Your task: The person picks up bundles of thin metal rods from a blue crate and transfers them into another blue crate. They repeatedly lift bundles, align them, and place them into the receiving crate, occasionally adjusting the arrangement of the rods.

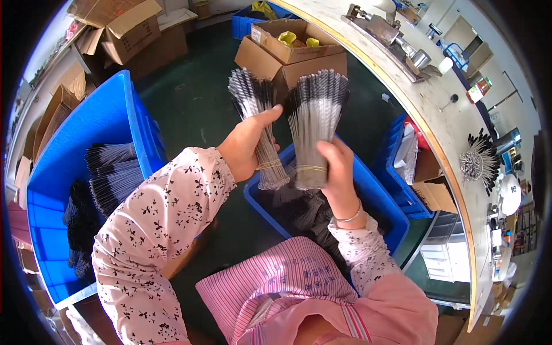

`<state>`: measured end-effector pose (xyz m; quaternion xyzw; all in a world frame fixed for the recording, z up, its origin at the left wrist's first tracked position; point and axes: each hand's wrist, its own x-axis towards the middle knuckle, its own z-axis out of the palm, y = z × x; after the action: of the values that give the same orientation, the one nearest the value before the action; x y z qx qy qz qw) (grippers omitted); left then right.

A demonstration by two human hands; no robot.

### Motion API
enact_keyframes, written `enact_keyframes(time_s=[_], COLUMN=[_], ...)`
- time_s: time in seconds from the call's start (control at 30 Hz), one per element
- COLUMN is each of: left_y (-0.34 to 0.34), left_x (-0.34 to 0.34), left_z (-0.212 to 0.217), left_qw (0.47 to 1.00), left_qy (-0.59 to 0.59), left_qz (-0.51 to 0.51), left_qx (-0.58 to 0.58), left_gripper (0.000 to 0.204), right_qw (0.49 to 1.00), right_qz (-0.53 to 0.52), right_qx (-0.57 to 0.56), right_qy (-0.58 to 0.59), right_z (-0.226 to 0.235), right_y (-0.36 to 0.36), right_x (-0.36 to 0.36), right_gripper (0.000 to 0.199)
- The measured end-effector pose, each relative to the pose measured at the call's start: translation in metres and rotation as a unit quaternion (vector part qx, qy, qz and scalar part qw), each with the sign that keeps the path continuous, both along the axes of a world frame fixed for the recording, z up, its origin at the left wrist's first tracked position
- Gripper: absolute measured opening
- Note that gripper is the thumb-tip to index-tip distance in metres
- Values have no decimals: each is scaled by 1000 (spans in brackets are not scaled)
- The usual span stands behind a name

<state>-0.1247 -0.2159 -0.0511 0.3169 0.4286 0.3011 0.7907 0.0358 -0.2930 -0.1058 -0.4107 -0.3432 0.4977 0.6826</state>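
My left hand (244, 144) is closed round a slim bundle of thin wire brushes (267, 146), its thumb lying across the wires. A thicker bundle of wire brushes (313, 123) is gripped in my right hand (339, 169), thumb in front and fingers mostly hidden behind. Both bundles stand nearly upright side by side, dark bristle ends up and bare wire ends down, with a thin band round each near the bottom. Under them is a blue bin (386, 214) holding more dark-bristled brushes (313, 215).
At the left stands a large blue bin (80, 129) with several brush bundles (118, 175). A long workbench (428, 106) curves along the right, carrying a metal fixture (391, 40) and another brush bundle (474, 164). Cardboard boxes (313, 54) stand ahead. A striped pink apron (276, 270) covers my lap.
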Motion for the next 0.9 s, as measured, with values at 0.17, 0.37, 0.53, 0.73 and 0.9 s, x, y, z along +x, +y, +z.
enact_keyframes(time_s=[0.17, 0.37, 0.53, 0.73, 0.9], left_y=[-9, -10, -3, -13, -2], left_x=[-7, -2, -12, 1, -12], left_z=[-20, -14, -15, -20, -25], left_qw=[981, 980, 990, 982, 984], left_qy=[76, 122, -77, -170, -154], left_qz=[-105, -52, -95, -39, -60], left_qx=[144, 150, 69, 68, 69], left_gripper=[67, 56, 37, 31, 28], right_qw=[894, 828, 844, 922, 754], right_qz=[-155, -227, -153, -269, -577], right_qx=[99, 163, 234, -12, -303], right_qy=[-409, -485, -458, -279, -84], right_z=[4, 7, 11, -79, -243], right_y=[6, -4, -20, -69, -183], right_x=[-39, -61, -44, 67, 282], right_gripper=[32, 46, 38, 11, 11])
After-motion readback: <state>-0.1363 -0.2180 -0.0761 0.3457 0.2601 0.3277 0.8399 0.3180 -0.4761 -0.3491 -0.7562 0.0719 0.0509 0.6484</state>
